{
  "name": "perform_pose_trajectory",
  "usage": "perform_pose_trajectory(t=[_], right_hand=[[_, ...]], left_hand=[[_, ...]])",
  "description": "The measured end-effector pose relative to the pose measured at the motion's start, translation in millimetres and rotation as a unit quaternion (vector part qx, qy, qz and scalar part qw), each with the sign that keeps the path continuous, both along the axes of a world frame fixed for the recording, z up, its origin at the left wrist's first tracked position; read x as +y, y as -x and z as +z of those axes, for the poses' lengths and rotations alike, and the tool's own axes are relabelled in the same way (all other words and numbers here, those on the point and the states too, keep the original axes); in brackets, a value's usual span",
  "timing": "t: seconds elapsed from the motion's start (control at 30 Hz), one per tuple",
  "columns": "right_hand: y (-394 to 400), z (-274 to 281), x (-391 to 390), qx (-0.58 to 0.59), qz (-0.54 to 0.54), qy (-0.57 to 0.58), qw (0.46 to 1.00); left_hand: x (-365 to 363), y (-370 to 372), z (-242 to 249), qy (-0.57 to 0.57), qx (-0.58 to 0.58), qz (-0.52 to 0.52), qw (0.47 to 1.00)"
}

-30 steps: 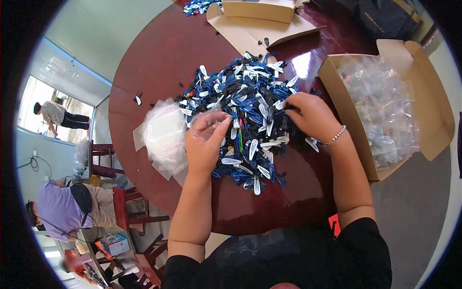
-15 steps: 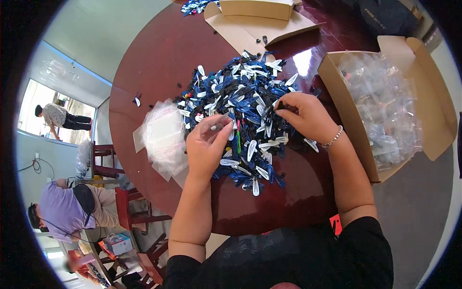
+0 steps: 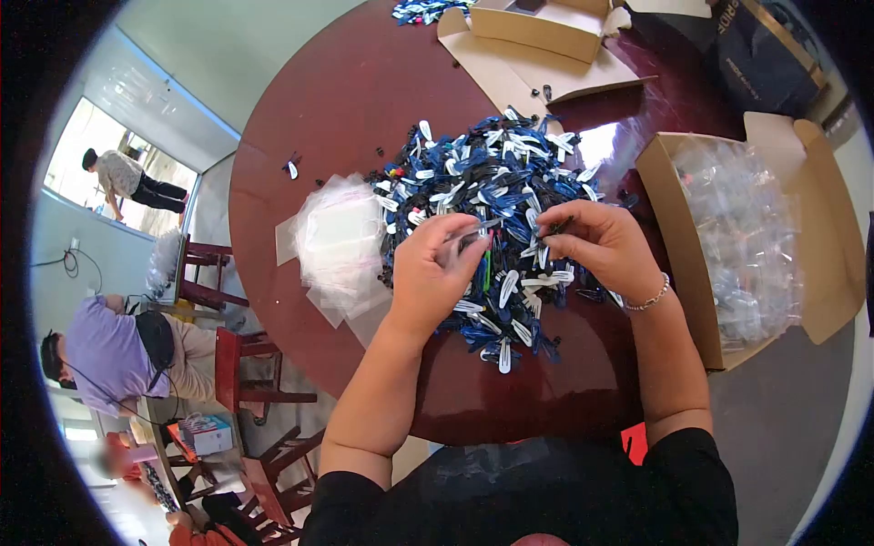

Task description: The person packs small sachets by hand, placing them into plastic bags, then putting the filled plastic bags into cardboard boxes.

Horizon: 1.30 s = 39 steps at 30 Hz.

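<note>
A large heap of hair clips point(image 3: 510, 287), mostly blue, white and black snap clips, lies on the round dark red table point(image 3: 319, 109). Over its near left part, my left hand point(image 3: 440, 264) is closed on what looks like a small clear plastic bag point(image 3: 488, 224); its contents are hard to make out. My right hand point(image 3: 596, 244) pinches a small black hair clip point(image 3: 562, 227) between thumb and fingertips, above the heap's right side. The two hands are close together but apart. Left of the heap lies a stack of clear plastic bags point(image 3: 339, 238).
To the right stands an open cardboard box point(image 3: 675, 246) with filled clear bags point(image 3: 737, 246). Another cardboard box point(image 3: 537, 35) is at the table's far side, near a dark bag point(image 3: 760, 55). Other people point(image 3: 114, 350) and red wooden stools point(image 3: 241, 369) are at the left.
My hands have come closer together, the left one moving right toward the right hand. The black clip is now lifted from the heap in my right fingers. The whole view has shifted slightly.
</note>
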State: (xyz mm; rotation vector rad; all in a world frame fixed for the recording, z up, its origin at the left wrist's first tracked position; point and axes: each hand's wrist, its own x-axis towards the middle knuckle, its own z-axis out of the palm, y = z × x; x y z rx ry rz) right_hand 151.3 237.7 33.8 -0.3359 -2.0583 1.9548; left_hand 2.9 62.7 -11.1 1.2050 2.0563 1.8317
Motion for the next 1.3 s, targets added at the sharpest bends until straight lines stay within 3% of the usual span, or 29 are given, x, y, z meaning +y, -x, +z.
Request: perform_pose_trajectory(t=[0.27, 0.4, 0.5, 0.57, 0.67, 0.73, 0.97, 1.17, 1.3], right_hand=[[1, -4, -3, -0.024, -0.032, -0.031, 0.999], [4, -8, -7, 0.025, -0.039, -0.018, 0.999], [5, -7, -13, 0.045, -0.024, 0.001, 0.999], [5, -2, -19, 0.046, -0.013, 0.016, 0.999], [4, 2, -29, 0.01, 0.017, 0.079, 0.997], [5, -1, -33, 0.03, 0.029, 0.028, 0.999], [5, 2, -36, 0.014, 0.032, 0.016, 0.999], [5, -1, -38, 0.031, 0.003, -0.046, 0.998], [3, 2, -32, -0.031, -0.037, -0.144, 0.988]], left_hand=[[-3, 0, 1, 0.021, 0.027, -0.033, 0.999], [-4, -2, 6, 0.03, 0.024, -0.035, 0.999], [-5, -7, 16, 0.028, -0.033, -0.039, 0.998], [-6, -7, 18, -0.029, -0.171, -0.131, 0.976], [-11, -8, 28, 0.002, -0.241, -0.172, 0.955], [-13, -3, 25, 0.022, -0.248, -0.189, 0.95], [-17, -2, 33, 0.021, -0.287, -0.241, 0.927], [-12, -5, 25, 0.063, -0.217, -0.169, 0.96], [-11, -10, 30, 0.051, -0.223, -0.132, 0.965]])
